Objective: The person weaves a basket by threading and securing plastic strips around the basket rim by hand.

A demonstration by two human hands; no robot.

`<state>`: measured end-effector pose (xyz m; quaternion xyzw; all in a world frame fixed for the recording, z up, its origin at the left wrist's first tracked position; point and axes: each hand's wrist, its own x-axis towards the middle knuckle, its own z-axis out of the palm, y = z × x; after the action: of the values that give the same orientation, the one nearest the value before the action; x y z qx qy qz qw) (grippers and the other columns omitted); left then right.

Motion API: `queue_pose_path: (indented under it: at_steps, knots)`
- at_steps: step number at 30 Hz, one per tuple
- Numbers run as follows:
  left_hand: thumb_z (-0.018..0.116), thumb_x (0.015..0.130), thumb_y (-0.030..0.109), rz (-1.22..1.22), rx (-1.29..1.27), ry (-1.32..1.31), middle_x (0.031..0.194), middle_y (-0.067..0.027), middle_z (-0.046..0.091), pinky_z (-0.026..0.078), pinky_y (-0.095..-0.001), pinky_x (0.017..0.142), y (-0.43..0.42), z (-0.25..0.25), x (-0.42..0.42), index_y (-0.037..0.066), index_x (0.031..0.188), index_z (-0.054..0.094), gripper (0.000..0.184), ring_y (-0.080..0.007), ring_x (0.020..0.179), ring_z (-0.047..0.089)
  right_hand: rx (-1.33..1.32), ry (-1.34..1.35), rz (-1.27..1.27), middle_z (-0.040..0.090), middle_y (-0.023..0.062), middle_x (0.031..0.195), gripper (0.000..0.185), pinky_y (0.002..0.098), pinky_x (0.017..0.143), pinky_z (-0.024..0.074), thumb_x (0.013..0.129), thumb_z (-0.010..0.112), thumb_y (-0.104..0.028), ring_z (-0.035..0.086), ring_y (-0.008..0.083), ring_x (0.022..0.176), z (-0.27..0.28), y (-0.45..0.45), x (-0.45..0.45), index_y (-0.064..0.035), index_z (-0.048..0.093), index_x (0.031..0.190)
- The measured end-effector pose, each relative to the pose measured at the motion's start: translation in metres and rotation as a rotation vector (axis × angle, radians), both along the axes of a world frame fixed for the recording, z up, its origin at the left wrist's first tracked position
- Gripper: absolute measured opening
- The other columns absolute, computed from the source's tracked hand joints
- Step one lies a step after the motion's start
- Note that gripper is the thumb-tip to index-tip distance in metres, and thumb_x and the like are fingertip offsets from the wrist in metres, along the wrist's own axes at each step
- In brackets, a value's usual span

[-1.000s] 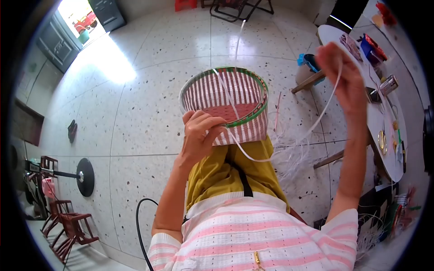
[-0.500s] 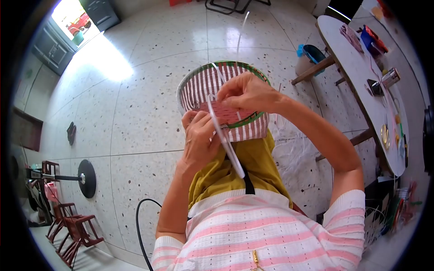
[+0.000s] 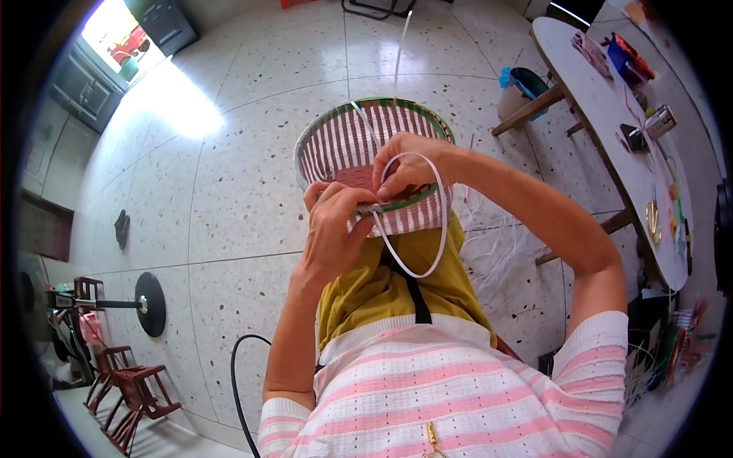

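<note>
A round woven basket with white and reddish-brown stripes rests at my lap, its rim partly bound in green and partly in white. My left hand grips the near rim, fingers over the edge and thumb outside. Just inside that rim, my right hand pinches a white plastic strip. The strip bows into a wide loop in front of the basket, from the rim by my left hand up over my right hand. Its tip is hidden by the fingers. Another white strip end sticks up at the far rim.
To the right stands a long white table with gold-handled scissors and a metal can. A bucket is beside its leg. Thin white scraps litter the floor. Small wooden chairs stand at lower left.
The white strip, straight and slanting toward my lap before, now curves in a loop. My right hand has come down slightly toward the near rim. My left hand stays at the rim.
</note>
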<state>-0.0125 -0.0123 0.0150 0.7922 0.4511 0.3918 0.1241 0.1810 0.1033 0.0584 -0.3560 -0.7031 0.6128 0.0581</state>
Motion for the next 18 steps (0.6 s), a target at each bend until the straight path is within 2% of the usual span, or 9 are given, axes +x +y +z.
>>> queue_pose_path:
  at_steps: [6,12,15,18]
  knots:
    - [0.074,0.071,0.002,0.007,0.043,0.014,0.089,-0.0053,0.068,0.036,-0.0396,0.092,0.0017,-0.0006,0.0001,0.007,0.097,0.066,0.027,-0.0254,0.09,0.062,-0.042,0.026,0.026,0.071,0.0035,0.078,0.014,0.0204,0.057,0.0491,0.078,0.08,-0.009,0.062,0.0072,0.066,-0.002,0.0026,-0.0008,-0.0016,0.073,0.087]
    - [0.074,0.071,0.002,0.006,0.053,0.017,0.087,-0.0044,0.068,0.036,-0.0393,0.091,0.0024,0.0003,0.0003,0.007,0.095,0.066,0.026,-0.0244,0.088,0.062,0.039,-0.063,0.077,0.068,0.0017,0.075,0.013,0.0209,0.055,0.0465,0.078,0.08,-0.009,0.059,0.0064,0.064,-0.0027,0.0039,-0.0035,-0.0017,0.073,0.086]
    - [0.074,0.071,0.001,-0.004,0.059,0.024,0.087,-0.0049,0.067,0.036,-0.0389,0.09,0.0028,0.0001,-0.0004,0.007,0.095,0.066,0.026,-0.0243,0.087,0.062,0.003,-0.016,0.117,0.068,0.0014,0.075,0.012,0.0214,0.054,0.0457,0.077,0.079,-0.009,0.059,0.0062,0.064,-0.0075,0.0078,-0.0044,-0.002,0.074,0.086]
    - [0.074,0.071,0.001,0.001,0.037,-0.009,0.086,-0.0055,0.067,0.036,-0.0385,0.09,0.0021,0.0026,0.0002,0.007,0.095,0.065,0.027,-0.0242,0.087,0.062,-0.028,-0.084,0.153,0.069,0.0013,0.076,0.012,0.0213,0.056,0.0466,0.078,0.078,-0.009,0.059,0.0065,0.065,-0.0046,0.0085,-0.0067,-0.0024,0.074,0.086]
